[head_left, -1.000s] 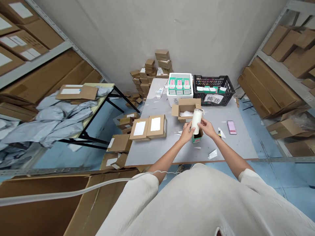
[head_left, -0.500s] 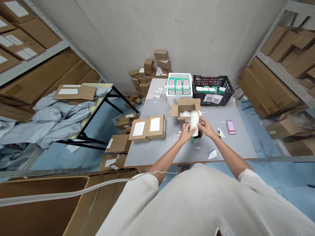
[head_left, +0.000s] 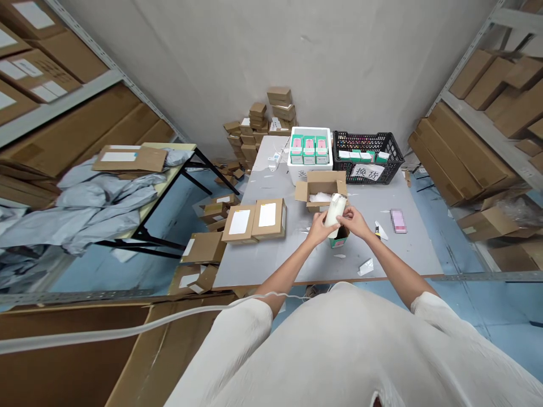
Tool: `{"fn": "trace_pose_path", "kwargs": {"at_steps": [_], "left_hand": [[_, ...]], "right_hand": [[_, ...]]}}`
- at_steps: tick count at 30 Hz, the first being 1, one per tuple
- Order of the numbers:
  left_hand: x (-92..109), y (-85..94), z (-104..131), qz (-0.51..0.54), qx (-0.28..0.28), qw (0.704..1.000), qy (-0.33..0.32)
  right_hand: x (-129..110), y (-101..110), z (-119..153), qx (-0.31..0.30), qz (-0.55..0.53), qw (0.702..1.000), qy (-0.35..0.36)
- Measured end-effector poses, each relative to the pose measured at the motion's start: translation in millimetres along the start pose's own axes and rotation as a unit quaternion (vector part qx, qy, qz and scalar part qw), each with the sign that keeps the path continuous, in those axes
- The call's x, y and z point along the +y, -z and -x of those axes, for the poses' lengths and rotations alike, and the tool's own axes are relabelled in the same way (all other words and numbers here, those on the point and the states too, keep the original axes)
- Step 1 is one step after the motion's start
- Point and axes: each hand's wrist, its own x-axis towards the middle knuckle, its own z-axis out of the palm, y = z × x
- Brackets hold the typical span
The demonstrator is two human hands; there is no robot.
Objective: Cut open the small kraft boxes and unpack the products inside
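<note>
Worktop (head_left: 263,260): carries everything in use, goods containers along the far edge, middle free for the hands.
Black crate (head_left: 392,169): far right, a handwritten sign on its front; green-and-white boxes stand in a row inside, presumably to keep them sorted.
White bin (head_left: 314,174): beside the crate; three green-and-pink boxes upright, their printed faces toward the person, which probably makes them easy to tell apart.
Open carton (head_left: 301,191): just in front of the bin, flaps spread, white wrapping inside; likely within easy reach for that reason.
Closed cartons (head_left: 254,221): two, side by side to the left, labels up, so readable from above.
Left hand (head_left: 317,228): grip clamped on the cylinder from its left, seemingly bearing the weight.
Right hand (head_left: 355,221): fingers bunched at the cylinder's right side, perhaps to steady it; cannot tell whether this grip pinches it.
White cylinder (head_left: 335,210): held tilted, top leaning right, above the worktop. Its lower end overlaps the green box (head_left: 338,243); cannot tell whether inside it.
Pink phone-like item (head_left: 398,221): flat at right, apart from the handling area.
</note>
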Motion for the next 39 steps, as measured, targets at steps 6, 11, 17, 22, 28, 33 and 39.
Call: {"fn": "trace_pose_path", "kwargs": {"at_steps": [6,11,17,22,28,33,39], "left_hand": [[-2,3.3,-6,0.102,-0.029,0.994,0.012],[-2,-1.8,-7,0.141,-0.051,0.988,0.025],[-1,1.1,-7,0.127,-0.039,0.989,0.063],[3,6.9,-11,0.125,-0.01,0.99,0.069],[8,8.4,-21,0.169,0.014,0.98,0.106],[12,6.9,-23,0.158,0.017,0.977,0.142],[10,3.0,-22,0.151,-0.002,0.975,0.163]], "right_hand": [[-3,5,1,0.002,0.023,0.999,0.032],[-2,5,0,-0.009,0.016,1.0,0.025],[-2,1,0,-0.017,0.026,0.998,0.053],[3,-1,-1,-0.026,0.021,0.998,0.06],[10,-3,-7,-0.005,-0.005,1.0,0.026],[6,-2,-7,0.013,0.007,1.0,0.014],[2,0,-4,0.023,0.029,0.999,0.011]]}}
